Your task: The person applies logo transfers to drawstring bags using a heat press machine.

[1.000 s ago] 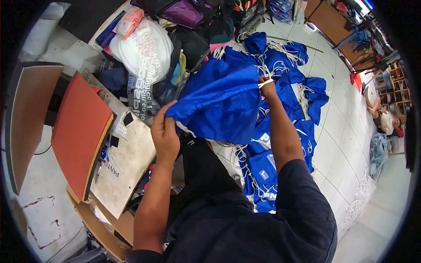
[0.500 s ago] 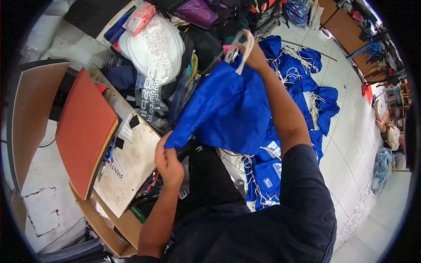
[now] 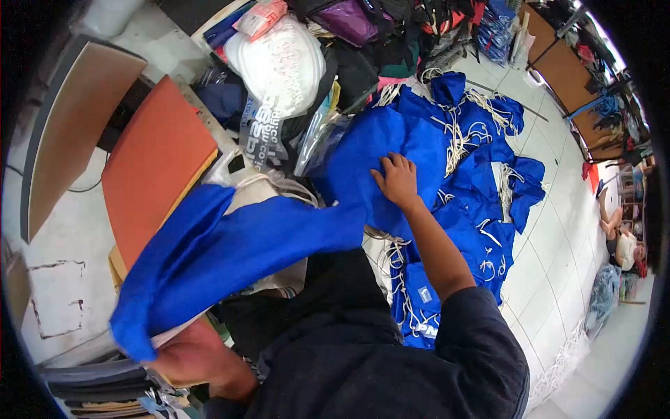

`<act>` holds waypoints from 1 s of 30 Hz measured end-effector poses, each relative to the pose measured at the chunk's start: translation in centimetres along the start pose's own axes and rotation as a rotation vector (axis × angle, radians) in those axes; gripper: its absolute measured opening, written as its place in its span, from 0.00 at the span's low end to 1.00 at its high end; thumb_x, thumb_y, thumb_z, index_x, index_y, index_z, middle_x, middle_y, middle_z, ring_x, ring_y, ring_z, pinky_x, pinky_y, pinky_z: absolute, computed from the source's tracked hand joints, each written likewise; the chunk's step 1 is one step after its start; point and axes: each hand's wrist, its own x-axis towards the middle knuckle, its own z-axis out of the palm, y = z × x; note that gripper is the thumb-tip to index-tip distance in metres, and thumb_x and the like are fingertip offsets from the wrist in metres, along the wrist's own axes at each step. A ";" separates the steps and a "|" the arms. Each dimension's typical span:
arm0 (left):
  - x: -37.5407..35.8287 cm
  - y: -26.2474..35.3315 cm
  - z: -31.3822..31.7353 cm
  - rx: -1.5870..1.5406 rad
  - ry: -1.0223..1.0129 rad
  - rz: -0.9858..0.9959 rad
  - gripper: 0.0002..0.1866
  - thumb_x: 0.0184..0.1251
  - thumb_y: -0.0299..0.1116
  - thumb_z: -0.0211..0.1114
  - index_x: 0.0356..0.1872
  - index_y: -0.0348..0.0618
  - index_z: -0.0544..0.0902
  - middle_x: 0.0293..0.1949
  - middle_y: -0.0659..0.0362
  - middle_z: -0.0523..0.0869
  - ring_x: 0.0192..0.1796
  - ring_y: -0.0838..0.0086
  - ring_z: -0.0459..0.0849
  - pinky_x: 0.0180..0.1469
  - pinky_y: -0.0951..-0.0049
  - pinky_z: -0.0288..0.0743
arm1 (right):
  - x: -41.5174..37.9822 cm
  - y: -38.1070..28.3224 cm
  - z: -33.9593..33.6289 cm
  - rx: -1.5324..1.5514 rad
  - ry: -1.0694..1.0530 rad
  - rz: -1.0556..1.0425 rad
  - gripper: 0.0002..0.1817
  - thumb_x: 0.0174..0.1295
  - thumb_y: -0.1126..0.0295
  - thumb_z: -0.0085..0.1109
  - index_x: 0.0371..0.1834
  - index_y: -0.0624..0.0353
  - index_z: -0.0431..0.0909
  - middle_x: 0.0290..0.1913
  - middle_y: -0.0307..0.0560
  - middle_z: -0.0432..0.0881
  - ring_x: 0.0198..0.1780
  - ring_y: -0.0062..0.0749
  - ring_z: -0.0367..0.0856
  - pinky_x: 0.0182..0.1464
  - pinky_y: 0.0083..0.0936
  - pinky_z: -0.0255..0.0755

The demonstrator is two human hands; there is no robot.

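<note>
A blue drawstring bag (image 3: 258, 241) stretches across my lap to the left, with its white cords trailing at the upper edge. My left hand (image 3: 199, 355), smeared by motion, grips the bag's lower left end; the cloth hides some of its fingers. Flat on another blue bag (image 3: 352, 150) lies my right hand (image 3: 399, 180), its fingers spread and nothing held. That bag belongs to a heap of blue drawstring bags (image 3: 481, 188) with tangled white cords, spread over the floor to the right. White print shows on a few of them.
An orange-red padded board (image 3: 157, 167) leans at the left beside a brown panel (image 3: 87, 133). White plastic packaging (image 3: 279, 66) and dark bags are piled ahead. White floor tiles (image 3: 558, 209) extend to the right, where another person (image 3: 620, 237) sits far off.
My left hand has swung down and left, drawing a blue bag across my lap. My right hand has let go of the raised cord and come down onto the blue bags.
</note>
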 end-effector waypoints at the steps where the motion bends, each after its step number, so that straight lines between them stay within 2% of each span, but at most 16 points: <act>1: 1.1 1.8 -1.6 -0.030 -0.104 -0.018 0.26 0.75 0.46 0.49 0.62 0.34 0.75 0.61 0.44 0.79 0.61 0.54 0.79 0.67 0.54 0.70 | -0.8 0.4 0.6 -0.037 0.008 -0.027 0.23 0.59 0.54 0.66 0.55 0.52 0.79 0.57 0.51 0.80 0.62 0.48 0.75 0.64 0.49 0.64; 2: 2.0 3.6 -2.1 -0.058 -0.207 -0.029 0.26 0.75 0.46 0.50 0.62 0.34 0.75 0.61 0.44 0.79 0.60 0.53 0.80 0.66 0.54 0.71 | -1.0 0.4 0.6 -0.071 0.020 -0.059 0.24 0.59 0.53 0.66 0.56 0.53 0.79 0.58 0.50 0.80 0.63 0.48 0.74 0.66 0.51 0.61; 6: 3.4 7.3 0.5 0.282 0.380 0.276 0.23 0.72 0.40 0.48 0.54 0.30 0.78 0.56 0.44 0.81 0.56 0.55 0.81 0.64 0.53 0.72 | 0.3 -1.6 -1.0 0.006 0.035 -0.095 0.27 0.58 0.54 0.67 0.58 0.55 0.78 0.61 0.53 0.78 0.63 0.50 0.74 0.67 0.48 0.62; 8: 3.3 8.6 -1.9 0.520 0.020 0.490 0.17 0.69 0.38 0.50 0.45 0.32 0.78 0.45 0.49 0.81 0.48 0.62 0.82 0.58 0.59 0.75 | 1.6 -6.1 -4.7 0.586 -0.048 0.063 0.29 0.56 0.56 0.71 0.59 0.58 0.76 0.62 0.53 0.76 0.63 0.50 0.74 0.67 0.43 0.64; 10: 3.9 9.7 -1.8 0.256 0.069 0.295 0.14 0.68 0.38 0.52 0.41 0.36 0.75 0.39 0.53 0.78 0.44 0.68 0.80 0.53 0.64 0.76 | 1.6 -13.5 -10.1 0.978 -0.209 -0.032 0.38 0.51 0.56 0.77 0.64 0.60 0.72 0.65 0.54 0.74 0.66 0.49 0.72 0.68 0.40 0.63; 12: 3.9 10.5 -2.4 0.339 0.101 0.314 0.16 0.68 0.39 0.52 0.44 0.35 0.75 0.40 0.53 0.79 0.44 0.68 0.80 0.52 0.65 0.76 | 0.5 -20.2 -14.7 1.181 -0.417 -0.406 0.49 0.45 0.54 0.80 0.70 0.60 0.66 0.68 0.54 0.72 0.69 0.47 0.69 0.69 0.39 0.61; 14: 4.0 10.9 -3.4 0.398 0.119 0.318 0.18 0.68 0.40 0.53 0.47 0.34 0.75 0.40 0.53 0.79 0.45 0.68 0.81 0.52 0.67 0.77 | -0.7 -25.8 -16.1 1.002 -0.490 -0.707 0.57 0.41 0.53 0.82 0.74 0.59 0.60 0.70 0.55 0.70 0.72 0.50 0.66 0.71 0.40 0.59; 16: 4.2 11.5 -4.9 0.211 0.097 0.298 0.22 0.74 0.40 0.49 0.63 0.38 0.72 0.49 0.52 0.84 0.48 0.64 0.85 0.55 0.59 0.80 | -2.4 -29.8 -14.9 1.041 -0.588 -0.866 0.57 0.42 0.56 0.82 0.75 0.59 0.58 0.69 0.58 0.70 0.71 0.51 0.67 0.71 0.39 0.60; 18: 4.8 13.1 -6.1 0.031 -0.044 0.173 0.23 0.74 0.41 0.49 0.63 0.39 0.72 0.48 0.53 0.83 0.47 0.63 0.86 0.54 0.60 0.81 | -4.3 -32.5 -13.0 1.141 -0.829 -0.765 0.43 0.51 0.72 0.73 0.72 0.60 0.62 0.67 0.63 0.71 0.68 0.51 0.72 0.67 0.36 0.65; 21: 5.8 14.8 -8.5 0.394 0.029 0.242 0.28 0.74 0.52 0.48 0.53 0.31 0.74 0.47 0.52 0.81 0.48 0.71 0.82 0.54 0.73 0.75 | -5.5 -33.9 -11.9 1.041 -0.923 -0.839 0.37 0.53 0.75 0.69 0.69 0.60 0.66 0.64 0.60 0.75 0.63 0.47 0.76 0.63 0.35 0.70; 24: 7.0 16.6 -13.2 0.526 -0.134 0.192 0.29 0.74 0.52 0.50 0.53 0.30 0.74 0.49 0.51 0.81 0.50 0.71 0.81 0.55 0.74 0.74 | -5.8 -34.7 -12.4 1.266 -0.705 -0.537 0.30 0.55 0.81 0.60 0.64 0.61 0.70 0.53 0.48 0.78 0.54 0.32 0.78 0.56 0.27 0.73; 25: 7.1 17.3 -13.6 0.591 -0.191 0.158 0.31 0.74 0.53 0.51 0.55 0.28 0.74 0.52 0.50 0.81 0.53 0.71 0.81 0.57 0.72 0.74 | -5.5 -35.0 -14.1 1.431 -0.862 -0.251 0.28 0.54 0.82 0.57 0.63 0.61 0.71 0.52 0.47 0.78 0.48 0.29 0.79 0.53 0.25 0.74; 26: 7.5 17.2 -15.2 0.598 -0.253 0.189 0.30 0.74 0.50 0.51 0.57 0.28 0.74 0.52 0.50 0.81 0.54 0.69 0.81 0.58 0.71 0.73 | -4.2 -35.0 -14.8 1.169 -0.431 -0.616 0.25 0.54 0.81 0.58 0.59 0.62 0.72 0.46 0.45 0.80 0.40 0.26 0.79 0.45 0.24 0.75; 28: 7.2 16.6 -17.1 0.609 -0.166 0.062 0.24 0.74 0.41 0.47 0.59 0.31 0.75 0.54 0.51 0.81 0.55 0.71 0.80 0.61 0.71 0.70 | -2.9 -33.1 -17.1 1.298 -0.684 -0.147 0.17 0.53 0.78 0.60 0.48 0.62 0.76 0.35 0.39 0.79 0.34 0.21 0.76 0.35 0.19 0.72; 29: 6.9 15.7 -19.2 0.597 -0.108 -0.044 0.24 0.72 0.40 0.45 0.60 0.35 0.75 0.51 0.54 0.82 0.51 0.73 0.80 0.58 0.72 0.71 | -1.1 -30.9 -16.6 1.256 -0.600 -0.294 0.16 0.52 0.77 0.62 0.46 0.62 0.76 0.35 0.39 0.79 0.32 0.21 0.76 0.32 0.19 0.71; 30: 6.3 15.1 -21.4 0.527 -0.132 -0.186 0.24 0.70 0.41 0.47 0.61 0.39 0.75 0.43 0.58 0.81 0.47 0.76 0.79 0.53 0.74 0.71 | 0.0 -30.3 -18.1 1.291 -0.550 -0.220 0.14 0.52 0.73 0.63 0.42 0.63 0.77 0.34 0.39 0.78 0.32 0.21 0.76 0.32 0.19 0.71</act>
